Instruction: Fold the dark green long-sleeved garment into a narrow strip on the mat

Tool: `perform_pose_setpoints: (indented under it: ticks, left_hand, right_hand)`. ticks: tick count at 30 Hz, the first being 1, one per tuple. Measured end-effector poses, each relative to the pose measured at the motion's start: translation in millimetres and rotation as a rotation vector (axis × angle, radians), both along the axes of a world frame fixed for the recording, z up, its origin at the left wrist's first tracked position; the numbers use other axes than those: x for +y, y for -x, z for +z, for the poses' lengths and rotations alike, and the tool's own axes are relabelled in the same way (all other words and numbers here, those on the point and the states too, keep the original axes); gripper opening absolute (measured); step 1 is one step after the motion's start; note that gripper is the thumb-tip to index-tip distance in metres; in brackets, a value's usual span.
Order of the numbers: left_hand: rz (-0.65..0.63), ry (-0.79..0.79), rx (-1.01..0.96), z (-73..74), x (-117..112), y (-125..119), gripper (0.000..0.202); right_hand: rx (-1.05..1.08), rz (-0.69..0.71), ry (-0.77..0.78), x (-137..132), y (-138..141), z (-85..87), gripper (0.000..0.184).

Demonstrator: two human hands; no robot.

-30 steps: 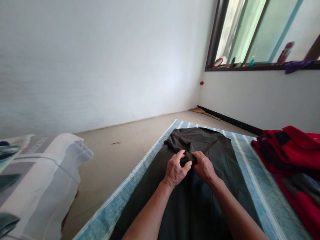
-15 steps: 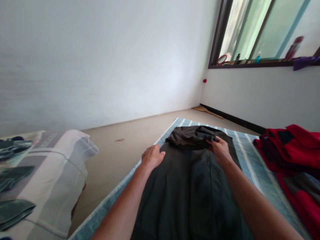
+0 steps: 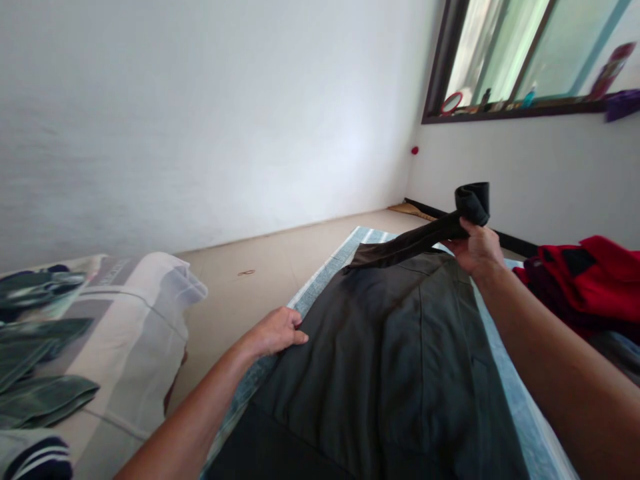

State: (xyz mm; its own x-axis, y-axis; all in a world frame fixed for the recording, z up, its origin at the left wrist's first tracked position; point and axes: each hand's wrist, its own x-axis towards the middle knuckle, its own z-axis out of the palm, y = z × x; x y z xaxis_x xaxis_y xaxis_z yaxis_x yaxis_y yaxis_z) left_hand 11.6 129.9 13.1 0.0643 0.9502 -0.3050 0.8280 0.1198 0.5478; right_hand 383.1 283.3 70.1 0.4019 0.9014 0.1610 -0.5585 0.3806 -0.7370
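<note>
On the far left, folded dark green clothes (image 3: 47, 400) lie on a bundle under a white and grey cover (image 3: 125, 340), with a navy piece with white stripes (image 3: 47, 457) at the near left corner. Right of the bundle, a thin brown loop (image 3: 246, 273) lies on the pale floor (image 3: 225, 303).

Next comes the left hand (image 3: 279, 331), at the left edge of the dark garment, its thumb and curled fingers close together; whether cloth is pinched between them cannot be told. The dark garment (image 3: 400, 353) is spread in the middle, on a blue sheet with white stripes (image 3: 320, 283), and runs out of view on the near side.

At its far end, a dark sleeve (image 3: 415, 243) rises towards the right into the right hand (image 3: 477, 250), whose fingers are clamped on it; the end of the sleeve curls up above the hand. Beyond, a red-rimmed mirror (image 3: 451, 103) and a blue bottle (image 3: 530, 97) stand on the windowsill (image 3: 500, 115). On the right lies a stack of red clothes (image 3: 600, 277).
</note>
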Motion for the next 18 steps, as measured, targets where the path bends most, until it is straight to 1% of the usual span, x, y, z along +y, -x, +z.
perform_pose_setpoints:
  ticks: [2, 5, 8, 10, 12, 15, 18]
  left_hand:
    - [-0.061, -0.062, 0.01, 8.7, -1, -16, 0.026]
    - [-0.157, -0.126, 0.085, 18.2, -8, -49, 0.021]
    - [-0.237, -0.177, 0.169, 17.6, -20, -83, 0.013]
    - [-0.283, -0.196, 0.225, 12.2, -27, -101, 0.01]
    - [-0.305, -0.199, 0.27, 5.1, -33, -113, 0.009]
    - [-0.301, -0.188, 0.305, -4.6, -38, -120, 0.005]
    - [-0.297, -0.174, 0.313, -11.3, -39, -120, 0.004]
  right_hand:
    - [0.011, -0.019, -0.011, 2, -11, 13.5, 0.012]
    - [0.03, -0.036, -0.031, 0, -29, 33.1, 0.013]
    - [0.063, -0.059, -0.049, -11, -47, 43.7, 0.015]
    - [0.082, -0.081, -0.049, -21, -58, 42.8, 0.017]
    - [0.102, -0.101, -0.037, -31, -67, 36.2, 0.02]
    - [0.124, -0.101, -0.008, -43, -79, 21.0, 0.022]
    - [0.127, -0.105, 0.038, -49, -88, 7.5, 0.026]
